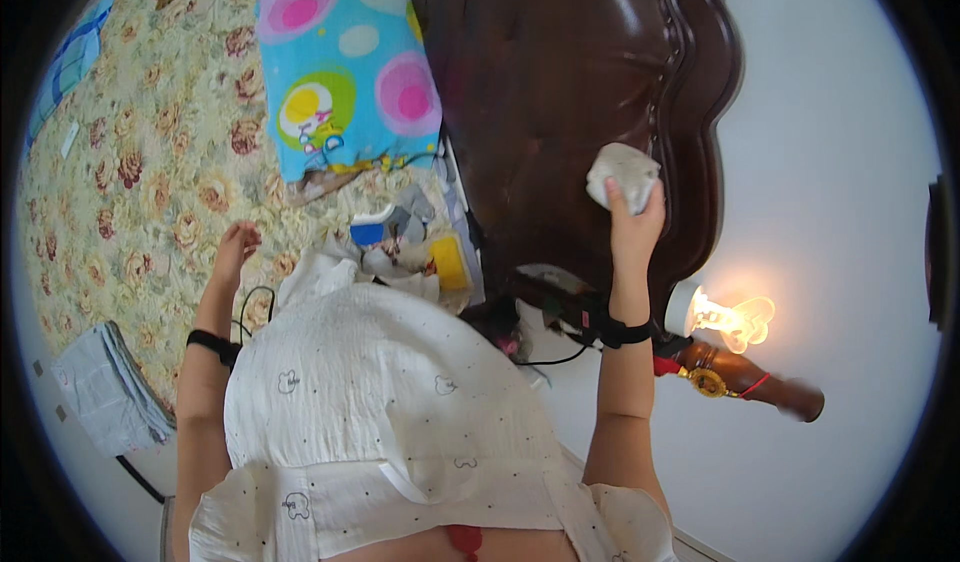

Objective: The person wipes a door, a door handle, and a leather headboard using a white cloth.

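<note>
My right hand [636, 224] grips a crumpled, greyish-white cloth [622, 175] against the dark brown leather headboard [547, 74], close to its studded, scalloped edge. My left hand [237, 249] hangs over the floral bedspread [157, 179] with its fingers loosely curled; nothing shows in it. Ahead, between the hands, a bright blue pillow [352, 59] with pink and green circles lies beside the headboard. Each forearm wears a black strap with a cable.
Near my right forearm are a lit lamp [727, 318] and a brown wooden bottle-shaped object [750, 382] with a gold ornament. Cloths and a yellow item [448, 263] lie before my body. A folded grey cloth [112, 393] sits at the lower left.
</note>
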Demonstrator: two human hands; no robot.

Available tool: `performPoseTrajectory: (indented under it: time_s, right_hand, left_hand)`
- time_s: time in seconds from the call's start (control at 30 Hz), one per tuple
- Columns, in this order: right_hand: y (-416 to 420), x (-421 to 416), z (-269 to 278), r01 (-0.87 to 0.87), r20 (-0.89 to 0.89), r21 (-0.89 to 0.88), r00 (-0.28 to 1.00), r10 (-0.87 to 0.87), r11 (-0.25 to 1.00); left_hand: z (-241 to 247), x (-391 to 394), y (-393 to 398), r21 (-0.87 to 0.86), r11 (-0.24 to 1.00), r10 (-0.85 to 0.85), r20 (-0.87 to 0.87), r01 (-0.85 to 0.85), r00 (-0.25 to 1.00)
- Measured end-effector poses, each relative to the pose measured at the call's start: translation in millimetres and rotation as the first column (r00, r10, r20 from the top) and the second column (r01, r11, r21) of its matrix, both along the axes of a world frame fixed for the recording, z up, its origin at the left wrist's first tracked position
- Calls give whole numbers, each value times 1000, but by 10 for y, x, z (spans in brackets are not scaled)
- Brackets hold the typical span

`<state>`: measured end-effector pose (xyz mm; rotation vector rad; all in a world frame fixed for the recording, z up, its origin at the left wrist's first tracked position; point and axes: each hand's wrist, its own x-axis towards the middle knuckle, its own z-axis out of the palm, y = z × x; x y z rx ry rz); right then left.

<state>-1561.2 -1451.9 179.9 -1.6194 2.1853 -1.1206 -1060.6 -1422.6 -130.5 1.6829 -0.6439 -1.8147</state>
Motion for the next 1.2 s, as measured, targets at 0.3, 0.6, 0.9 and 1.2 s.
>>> performPoseTrajectory:
  time_s: [0.3, 0.6, 0.9, 1.2]
  right_hand:
    - [-1492, -109, 41, -151, -641, -369, 755, -134, 917]
    - [-2438, -32, 467, -308, -843, -233, 536, -34, 922]
    - [-2708, -163, 682, -434, -919, -116, 388, 69, 893]
    - [-1107, -343, 244, -244, -796, -17, 590, 135, 970]
  left_hand:
    - [-468, 579, 501, 178, 959, 207, 91, -220, 974]
    - [-498, 563, 786, 254, 959, 93, 149, -129, 984]
    - [-146, -125, 158, 282, 949, -159, 33, 144, 987]
    - [-683, 175, -177, 119, 968, -235, 124, 221, 964]
